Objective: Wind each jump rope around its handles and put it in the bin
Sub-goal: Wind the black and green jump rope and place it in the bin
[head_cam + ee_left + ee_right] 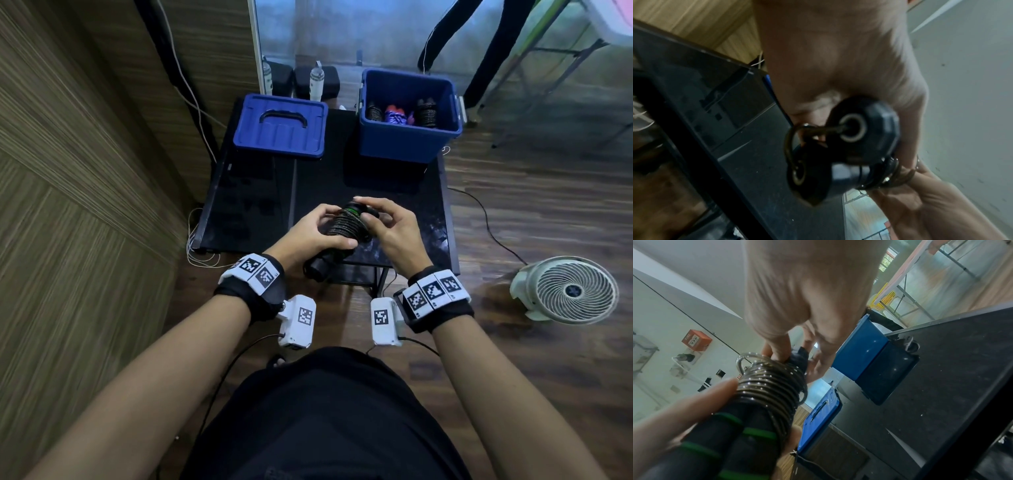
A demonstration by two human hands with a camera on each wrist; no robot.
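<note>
Lid (280, 127) at 11 o'clock on the table (253, 192), flat, handle up. Left hand (310, 236) at table's near edge, 6 o'clock, fingers and thumb curled round the rope (344, 228) bundle: two black handles (731, 439) with green bands side by side, cord coiled tight round their upper part. Handle butts toward the body, past the table edge. Right hand (385, 228) just beside at bundle's far end, fingertips pinching the handle tips; thumb and forefinger curled over the top. One loose loop of cord (745, 360) standing off the coil near those fingers. Bin (409, 137) at 1 o'clock on table's far right, open, well apart from the hands; three wound ropes inside, two dark, one purple-red between. Fan (570, 291) on floor at 3 o'clock.
</note>
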